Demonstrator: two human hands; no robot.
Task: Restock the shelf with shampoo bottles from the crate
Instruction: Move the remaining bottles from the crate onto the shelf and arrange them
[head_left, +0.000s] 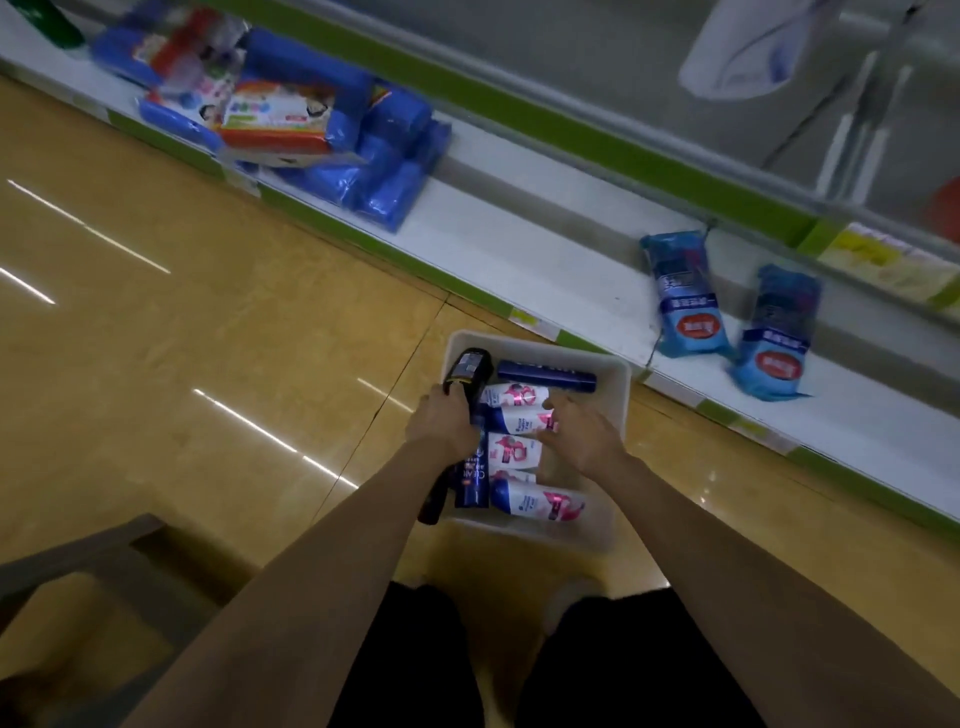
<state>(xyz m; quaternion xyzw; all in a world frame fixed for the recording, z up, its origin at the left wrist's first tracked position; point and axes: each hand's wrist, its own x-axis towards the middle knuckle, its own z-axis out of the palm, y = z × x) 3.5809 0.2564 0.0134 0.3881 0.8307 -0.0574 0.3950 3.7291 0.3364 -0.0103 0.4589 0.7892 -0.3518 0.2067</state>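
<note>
Your left fingers (451, 391) clench a black bottle (467, 371) at the crate's (621, 387) left edge. Your right hand (579, 434) spreads loose over the white-and-pink shampoo bottles (514, 452) lying inside — gripping nothing. The crate sits on the floor, near the bottom shelf's (519, 249) front edge.

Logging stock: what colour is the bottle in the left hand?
Black bottle, gripped by the left hand; head view.

Glossy tan floor (208, 322), seemingly matt white plastic crate (618, 384), shiny film-wrapped blue packs (395, 171).
</note>
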